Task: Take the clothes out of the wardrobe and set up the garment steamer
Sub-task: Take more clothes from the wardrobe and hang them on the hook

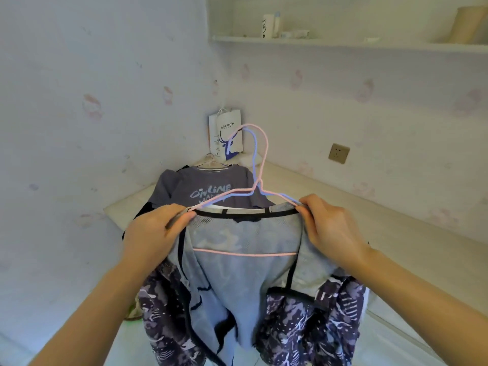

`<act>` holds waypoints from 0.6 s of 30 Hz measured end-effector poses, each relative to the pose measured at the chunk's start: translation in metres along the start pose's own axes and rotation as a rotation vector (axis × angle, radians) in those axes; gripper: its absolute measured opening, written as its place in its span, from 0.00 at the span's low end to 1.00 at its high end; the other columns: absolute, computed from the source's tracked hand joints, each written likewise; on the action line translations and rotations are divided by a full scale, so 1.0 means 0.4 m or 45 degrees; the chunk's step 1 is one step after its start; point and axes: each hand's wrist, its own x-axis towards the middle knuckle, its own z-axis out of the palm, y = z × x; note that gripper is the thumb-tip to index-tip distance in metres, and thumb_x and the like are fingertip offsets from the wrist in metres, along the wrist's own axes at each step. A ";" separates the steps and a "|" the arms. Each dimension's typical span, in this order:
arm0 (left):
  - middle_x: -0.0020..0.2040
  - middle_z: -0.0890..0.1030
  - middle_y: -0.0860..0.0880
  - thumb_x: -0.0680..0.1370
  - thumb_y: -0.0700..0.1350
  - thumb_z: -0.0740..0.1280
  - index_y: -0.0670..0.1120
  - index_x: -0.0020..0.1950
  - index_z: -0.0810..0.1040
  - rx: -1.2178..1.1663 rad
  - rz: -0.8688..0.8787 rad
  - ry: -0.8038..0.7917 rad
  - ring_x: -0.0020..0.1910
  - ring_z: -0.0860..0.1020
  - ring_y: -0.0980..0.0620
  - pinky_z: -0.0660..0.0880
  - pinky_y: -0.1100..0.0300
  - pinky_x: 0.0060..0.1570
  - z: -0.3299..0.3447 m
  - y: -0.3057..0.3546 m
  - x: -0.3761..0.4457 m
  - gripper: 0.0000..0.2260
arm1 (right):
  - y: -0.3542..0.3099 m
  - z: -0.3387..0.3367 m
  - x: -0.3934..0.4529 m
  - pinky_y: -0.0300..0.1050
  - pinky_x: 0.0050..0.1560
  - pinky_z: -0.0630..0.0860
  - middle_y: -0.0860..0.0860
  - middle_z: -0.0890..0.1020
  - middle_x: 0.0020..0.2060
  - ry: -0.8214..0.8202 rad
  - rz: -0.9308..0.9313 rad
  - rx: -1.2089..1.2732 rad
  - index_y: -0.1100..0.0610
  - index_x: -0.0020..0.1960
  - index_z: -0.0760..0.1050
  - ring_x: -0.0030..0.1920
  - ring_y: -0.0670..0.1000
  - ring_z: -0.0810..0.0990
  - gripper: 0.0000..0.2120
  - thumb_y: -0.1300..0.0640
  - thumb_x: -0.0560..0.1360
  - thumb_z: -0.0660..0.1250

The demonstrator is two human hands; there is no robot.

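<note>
I hold up a patterned jacket (245,281) with a pale grey mesh lining, inside facing me. It hangs on a pink wire hanger (260,154) paired with a blue one (254,159). My left hand (155,233) grips the jacket's left shoulder and the hanger end. My right hand (327,225) pinches the right shoulder and the other hanger end. Behind the jacket a grey T-shirt (208,186) with pale lettering lies on a white hanger on the ledge. No garment steamer is in view.
A pale L-shaped ledge (343,207) runs along the wall corner. A white paper coffee bag (227,133) stands in the corner. A wall socket (338,153) sits to the right. A high shelf (343,43) holds a cup and small items.
</note>
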 end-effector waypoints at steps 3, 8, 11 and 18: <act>0.32 0.81 0.51 0.75 0.62 0.58 0.51 0.44 0.84 0.063 -0.001 0.066 0.30 0.75 0.51 0.66 0.62 0.28 -0.013 -0.051 0.083 0.20 | -0.003 0.049 0.089 0.49 0.23 0.73 0.54 0.80 0.37 0.062 -0.020 0.012 0.58 0.47 0.74 0.27 0.62 0.77 0.16 0.48 0.79 0.53; 0.34 0.83 0.52 0.73 0.67 0.56 0.54 0.42 0.84 0.119 -0.033 0.102 0.33 0.79 0.48 0.73 0.57 0.31 -0.020 -0.161 0.251 0.22 | -0.009 0.141 0.267 0.47 0.24 0.72 0.53 0.78 0.39 0.184 -0.065 -0.022 0.57 0.47 0.78 0.30 0.59 0.78 0.16 0.49 0.80 0.56; 0.34 0.83 0.51 0.72 0.68 0.55 0.54 0.42 0.84 0.138 -0.022 0.084 0.36 0.80 0.45 0.75 0.55 0.33 -0.026 -0.232 0.345 0.24 | -0.012 0.200 0.364 0.49 0.24 0.74 0.52 0.78 0.40 0.209 -0.056 -0.046 0.56 0.48 0.78 0.31 0.60 0.78 0.17 0.48 0.80 0.55; 0.31 0.80 0.51 0.74 0.66 0.60 0.55 0.41 0.82 0.104 -0.070 0.004 0.37 0.78 0.45 0.74 0.55 0.34 -0.018 -0.358 0.523 0.19 | -0.010 0.326 0.550 0.52 0.26 0.75 0.51 0.77 0.41 0.244 0.003 -0.047 0.53 0.50 0.78 0.33 0.60 0.78 0.17 0.45 0.80 0.54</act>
